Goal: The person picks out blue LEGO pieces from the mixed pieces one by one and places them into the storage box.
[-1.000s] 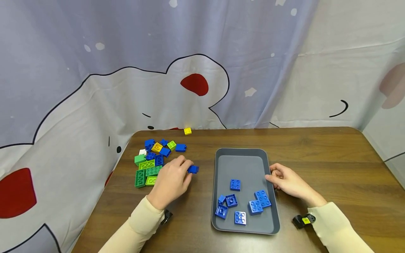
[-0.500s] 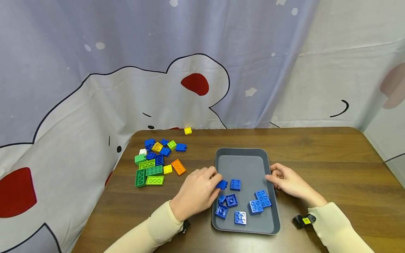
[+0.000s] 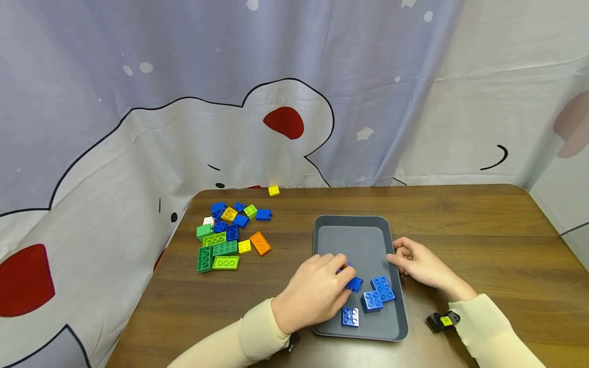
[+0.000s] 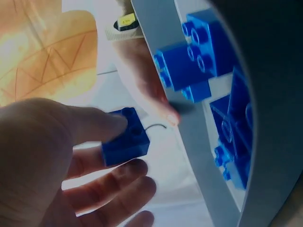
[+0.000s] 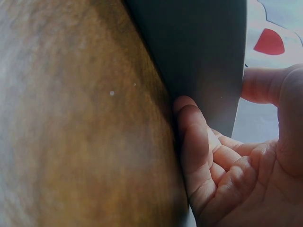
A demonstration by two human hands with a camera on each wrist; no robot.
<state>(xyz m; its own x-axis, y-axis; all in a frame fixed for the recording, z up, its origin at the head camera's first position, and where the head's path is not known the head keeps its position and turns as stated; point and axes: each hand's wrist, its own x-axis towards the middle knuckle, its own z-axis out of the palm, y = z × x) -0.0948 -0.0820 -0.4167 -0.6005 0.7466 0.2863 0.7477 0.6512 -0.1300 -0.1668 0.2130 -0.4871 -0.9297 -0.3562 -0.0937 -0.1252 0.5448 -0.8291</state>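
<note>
My left hand (image 3: 315, 292) is over the left half of the grey tray (image 3: 352, 237). It pinches a blue toy brick (image 4: 127, 146) between thumb and fingers, the studs showing in the left wrist view. Inside the tray lie several other blue bricks, such as a studded one (image 3: 350, 317) near the front and two overlapping ones, the nearer brick (image 3: 372, 301) at the right. The left hand hides some of them in the head view. At the tray's right side, my right hand (image 3: 425, 265) grips the wall, thumb at the rim and curled fingers (image 5: 194, 142) against the outside.
A cluster of loose bricks lies on the wooden table (image 3: 483, 245) at the left, including a dark green brick (image 3: 204, 259), an orange brick (image 3: 260, 244) and blue ones. One yellow brick (image 3: 273, 190) sits at the far edge. A patterned curtain (image 3: 359, 102) hangs behind.
My left hand has carried the blue brick rightward from beside the loose bricks to over the tray, uncovering the orange and yellow bricks. My right hand has stayed at the tray's right side.
</note>
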